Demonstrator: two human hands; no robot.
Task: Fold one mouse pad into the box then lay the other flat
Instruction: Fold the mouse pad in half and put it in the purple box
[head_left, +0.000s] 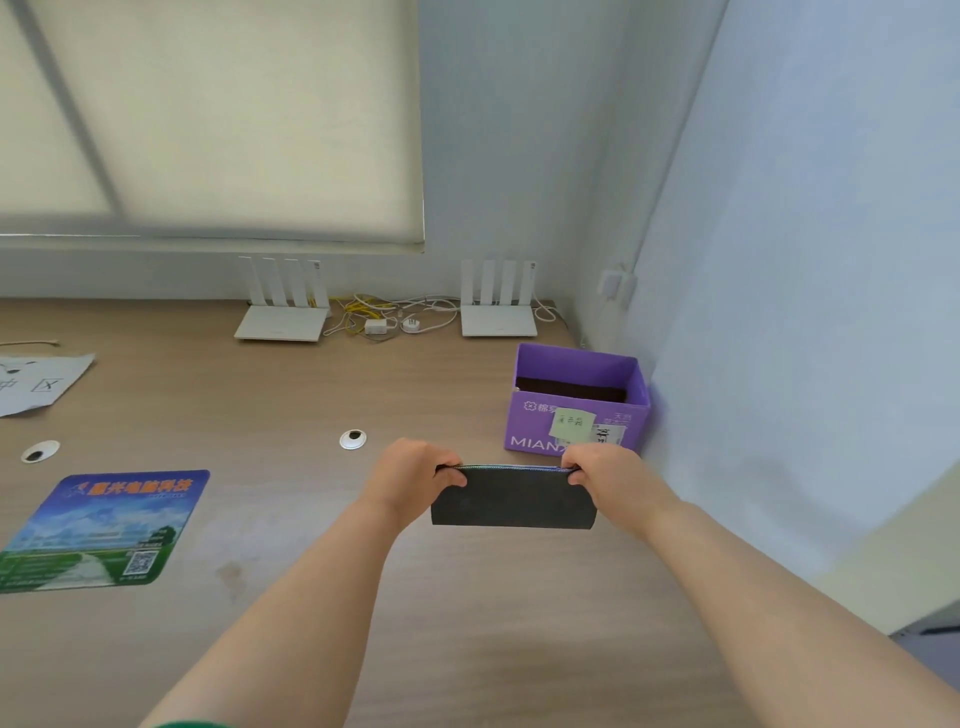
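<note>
- A wide wood-grain laminate desk (291, 649) fills the lower view, smooth and matte, meeting pale walls at twelve and three o'clock.
- At nine o'clock a flat rectangular mouse pad with rounded corners, printed with blue sky and green field (104, 527), lies face up on the desk, well apart from both hands.
- At two o'clock an open-topped purple cardboard box (576, 410) stands against the right wall; something dark already lies inside, but what it is cannot be told.
- At centre, a dark grey rubbery mouse pad folded in half (514, 499) is held upright, its open edges on top and the rounded fold below, just in front of the box.
- The left hand (410, 480) pinches the top edges shut at the left end; the right hand (605, 475) pinches them at the right end.
- Risk, as a judgement: the springy foam may pop open if either pinch loosens, and would then snag on the box rim.
- Risk: the folded pad looks nearly as wide as the box, so a tilted entry could jam it or nudge the light box.
- At twelve o'clock two white plastic routers (283, 322) with upright antennas sit amid loose cables.
</note>
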